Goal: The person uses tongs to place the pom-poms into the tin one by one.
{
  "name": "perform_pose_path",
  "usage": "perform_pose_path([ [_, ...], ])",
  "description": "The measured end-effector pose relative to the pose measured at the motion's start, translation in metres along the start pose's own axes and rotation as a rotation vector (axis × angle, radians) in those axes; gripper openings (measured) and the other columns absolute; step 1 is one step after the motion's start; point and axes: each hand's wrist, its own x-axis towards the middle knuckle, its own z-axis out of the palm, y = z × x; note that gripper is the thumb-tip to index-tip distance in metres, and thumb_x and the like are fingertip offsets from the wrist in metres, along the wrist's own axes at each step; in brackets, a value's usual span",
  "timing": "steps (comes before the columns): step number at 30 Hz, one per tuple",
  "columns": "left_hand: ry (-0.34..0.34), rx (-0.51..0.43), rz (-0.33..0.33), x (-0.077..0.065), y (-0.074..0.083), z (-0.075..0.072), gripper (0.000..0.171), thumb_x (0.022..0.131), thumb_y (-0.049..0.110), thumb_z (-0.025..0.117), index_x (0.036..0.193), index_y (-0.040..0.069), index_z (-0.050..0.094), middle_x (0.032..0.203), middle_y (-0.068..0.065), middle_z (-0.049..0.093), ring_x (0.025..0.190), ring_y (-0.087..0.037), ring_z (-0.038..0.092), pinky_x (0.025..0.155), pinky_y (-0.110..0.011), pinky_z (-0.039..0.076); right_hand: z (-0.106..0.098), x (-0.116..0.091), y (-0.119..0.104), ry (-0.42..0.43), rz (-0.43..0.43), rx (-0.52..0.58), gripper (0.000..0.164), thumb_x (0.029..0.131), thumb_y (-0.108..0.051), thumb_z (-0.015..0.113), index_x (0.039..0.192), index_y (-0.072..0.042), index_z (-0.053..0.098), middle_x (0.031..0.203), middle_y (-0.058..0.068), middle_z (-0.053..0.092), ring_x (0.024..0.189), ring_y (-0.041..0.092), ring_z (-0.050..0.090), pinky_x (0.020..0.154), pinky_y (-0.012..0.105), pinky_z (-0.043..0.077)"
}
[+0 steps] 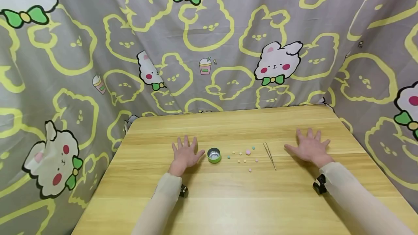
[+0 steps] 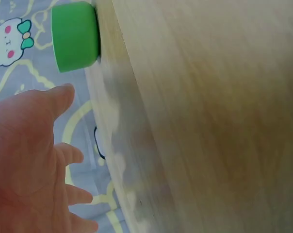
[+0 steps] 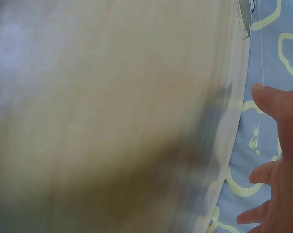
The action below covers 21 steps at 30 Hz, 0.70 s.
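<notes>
My left hand is spread with straight fingers over the left part of the table, holding nothing. Just right of its thumb stands a small round green container, open at the top with a silvery inside; the left wrist view shows its smooth green wall. Farther right, the right hand has its fingers spread too and grips nothing. Nearest to that hand lies a pair of metal tweezers. Between container and tweezers are several small bead-like pieces, including a larger pink one, a teal one and a yellow one.
A wood-grain table carries everything. Patterned grey curtains hang behind it and along both sides. Each wrist wears a dark strapped device, such as the one on the right wrist.
</notes>
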Motion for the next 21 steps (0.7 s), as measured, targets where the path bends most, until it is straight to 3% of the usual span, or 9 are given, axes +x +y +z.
perform_pose_path([
  [4,0.024,-0.079,0.025,0.001,-0.002,-0.001,0.074,0.094,0.06,0.037,0.151,0.015,0.024,0.152,-0.025,0.014,0.136,-0.05,0.009,0.105,-0.065,0.006,-0.001,-0.002,-0.001,0.006,-0.015,-0.006,0.095,0.088,-0.066,0.044,0.146,0.005,0.02,0.138,0.047,0.012,0.12,0.069,0.012,0.084,0.079,0.018],
  [9,0.064,-0.29,0.105,0.003,-0.002,-0.004,0.072,0.095,0.05,0.046,0.149,0.005,0.027,0.15,-0.026,0.02,0.136,-0.046,0.016,0.107,-0.059,0.014,-0.004,-0.004,-0.005,0.021,-0.072,0.015,0.088,0.092,-0.058,0.046,0.143,0.01,0.026,0.127,0.046,0.03,0.109,0.062,0.035,0.073,0.066,0.039],
  [14,0.04,-0.428,0.189,0.004,0.003,-0.008,0.072,0.096,0.046,0.05,0.146,-0.001,0.028,0.148,-0.023,0.028,0.136,-0.042,0.023,0.108,-0.055,0.018,0.0,-0.004,-0.013,0.015,-0.129,0.088,0.079,0.093,-0.05,0.051,0.14,0.011,0.032,0.123,0.043,0.039,0.107,0.055,0.043,0.079,0.062,0.042],
  [18,-0.006,-0.487,0.241,0.003,0.012,-0.01,0.07,0.095,0.045,0.051,0.145,0.0,0.031,0.147,-0.021,0.032,0.136,-0.038,0.025,0.108,-0.051,0.02,0.005,-0.003,-0.015,0.0,-0.172,0.146,0.07,0.094,-0.044,0.053,0.134,0.012,0.04,0.12,0.037,0.047,0.108,0.05,0.047,0.088,0.061,0.038],
  [21,-0.049,-0.522,0.285,0.002,0.02,-0.011,0.071,0.095,0.047,0.052,0.144,0.0,0.033,0.147,-0.02,0.033,0.136,-0.036,0.025,0.109,-0.05,0.02,0.008,-0.001,-0.015,-0.004,-0.197,0.192,0.064,0.094,-0.041,0.055,0.13,0.011,0.046,0.112,0.029,0.054,0.101,0.042,0.053,0.086,0.057,0.041],
])
